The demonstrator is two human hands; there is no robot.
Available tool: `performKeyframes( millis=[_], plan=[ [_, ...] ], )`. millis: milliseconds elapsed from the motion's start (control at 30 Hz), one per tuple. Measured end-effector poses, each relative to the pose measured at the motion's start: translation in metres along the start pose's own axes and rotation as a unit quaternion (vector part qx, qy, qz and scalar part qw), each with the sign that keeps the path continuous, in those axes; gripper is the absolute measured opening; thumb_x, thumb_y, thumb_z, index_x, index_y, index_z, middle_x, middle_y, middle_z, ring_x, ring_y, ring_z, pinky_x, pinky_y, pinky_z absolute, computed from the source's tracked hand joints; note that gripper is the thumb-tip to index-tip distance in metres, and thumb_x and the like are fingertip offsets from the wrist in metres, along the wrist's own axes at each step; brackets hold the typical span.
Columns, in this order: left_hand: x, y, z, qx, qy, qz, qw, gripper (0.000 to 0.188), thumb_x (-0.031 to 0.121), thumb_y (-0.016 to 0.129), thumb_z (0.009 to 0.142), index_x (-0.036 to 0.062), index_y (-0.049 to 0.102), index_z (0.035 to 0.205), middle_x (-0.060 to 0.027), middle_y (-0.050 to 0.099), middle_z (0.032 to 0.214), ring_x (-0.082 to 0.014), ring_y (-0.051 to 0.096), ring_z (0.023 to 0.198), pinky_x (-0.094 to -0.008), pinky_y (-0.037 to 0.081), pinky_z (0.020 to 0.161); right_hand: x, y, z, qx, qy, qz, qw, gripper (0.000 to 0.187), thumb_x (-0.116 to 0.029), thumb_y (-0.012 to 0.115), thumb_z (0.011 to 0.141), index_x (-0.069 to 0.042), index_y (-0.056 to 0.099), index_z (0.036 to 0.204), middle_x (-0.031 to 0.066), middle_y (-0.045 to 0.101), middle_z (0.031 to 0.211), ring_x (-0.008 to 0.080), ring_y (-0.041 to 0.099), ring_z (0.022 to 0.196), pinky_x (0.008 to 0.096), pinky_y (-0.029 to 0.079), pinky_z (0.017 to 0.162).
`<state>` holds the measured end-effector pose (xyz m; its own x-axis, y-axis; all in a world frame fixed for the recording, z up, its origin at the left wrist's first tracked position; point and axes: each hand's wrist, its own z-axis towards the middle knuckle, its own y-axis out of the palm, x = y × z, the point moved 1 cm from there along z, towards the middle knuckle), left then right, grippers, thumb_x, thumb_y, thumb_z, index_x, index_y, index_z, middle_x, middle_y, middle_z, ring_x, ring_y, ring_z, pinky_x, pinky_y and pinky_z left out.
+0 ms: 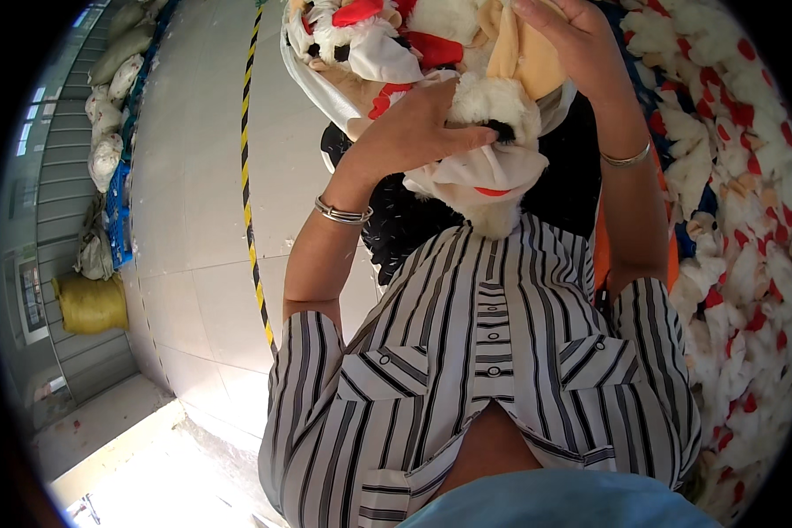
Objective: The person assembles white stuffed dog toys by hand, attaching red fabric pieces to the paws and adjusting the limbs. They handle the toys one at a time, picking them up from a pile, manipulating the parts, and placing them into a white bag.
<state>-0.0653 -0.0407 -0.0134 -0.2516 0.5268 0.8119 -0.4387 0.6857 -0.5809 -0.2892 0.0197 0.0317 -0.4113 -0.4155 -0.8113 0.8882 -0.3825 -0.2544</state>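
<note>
A white plush toy head (502, 106) lies in front of my chest, with a black eye patch, a smooth pale muzzle and a red mouth. My left hand (418, 132) is closed on its left side, thumb laid across by the eye; the other fingers are partly hidden. At the top right, my right hand (581, 40) grips a beige fabric ear (532, 53) of the same toy, fingertips cut by the picture's upper edge. Behind it, a pile of similar plush pieces (378, 53) in white, red and black fills a white-rimmed container (312, 79).
To the right, a big heap of white and red plush pieces (730, 176) reaches down the side. Yellow-black floor tape (246, 176) runs along the left. White sacks (106, 158), a blue crate (119, 216) and a yellow sack (90, 304) line the far left.
</note>
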Motion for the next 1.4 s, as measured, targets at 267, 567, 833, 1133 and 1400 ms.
performKeyframes(
  millis=[267,567,833,1133,1400],
  plan=[
    [-0.030,0.024,0.013,0.175,-0.112,-0.294,0.933,0.037,0.026,0.061,0.089,-0.0052,0.062,0.110,-0.0106,0.066,0.089,-0.0145,0.062,0.080,-0.0270,0.050,0.073,-0.006,0.025,-0.075,0.015,-0.005,-0.024,1.000,0.014,-0.014,0.060,0.096,-0.001,0.065,0.098,-0.0028,0.062,0.084,0.0037,0.054,0.075,0.0195,0.044,0.068],
    [-0.025,0.046,0.015,0.248,-0.099,-0.268,0.926,0.031,0.025,0.057,0.091,-0.0032,0.068,0.100,-0.0077,0.068,0.097,-0.0142,0.064,0.086,-0.0264,0.049,0.077,0.015,0.060,-0.138,0.141,0.221,0.220,0.939,0.026,-0.009,0.058,0.096,0.004,0.051,0.118,0.0103,0.064,0.100,0.0129,0.065,0.083,0.0251,0.053,0.069],
    [-0.001,0.061,0.015,0.288,-0.127,-0.428,0.847,0.032,0.026,0.060,0.089,-0.0047,0.065,0.097,-0.0069,0.067,0.090,-0.0143,0.063,0.081,-0.0271,0.049,0.073,0.018,0.061,-0.129,0.201,0.328,0.504,0.773,0.031,-0.012,0.053,0.097,0.001,0.052,0.126,0.0096,0.064,0.104,0.0141,0.064,0.085,0.0282,0.056,0.073],
    [-0.001,0.060,0.008,0.254,0.038,-0.290,0.922,0.018,0.014,0.057,0.092,-0.0003,0.067,0.090,-0.0002,0.066,0.080,-0.0067,0.060,0.072,-0.0236,0.048,0.065,0.019,0.054,-0.137,0.002,0.326,0.370,0.870,0.029,-0.013,0.053,0.095,0.001,0.057,0.120,0.0041,0.063,0.079,0.0076,0.054,0.055,0.0214,0.043,0.050],
    [0.024,0.033,0.027,0.256,0.141,-0.263,0.920,0.024,0.023,0.065,0.095,0.0006,0.066,0.087,0.0036,0.062,0.074,-0.0017,0.051,0.066,-0.0191,0.041,0.057,0.000,0.026,-0.124,-0.063,0.068,0.201,0.975,0.022,-0.017,0.051,0.098,0.002,0.060,0.103,0.0103,0.065,0.077,0.0119,0.057,0.052,0.0236,0.043,0.047]
  ],
)
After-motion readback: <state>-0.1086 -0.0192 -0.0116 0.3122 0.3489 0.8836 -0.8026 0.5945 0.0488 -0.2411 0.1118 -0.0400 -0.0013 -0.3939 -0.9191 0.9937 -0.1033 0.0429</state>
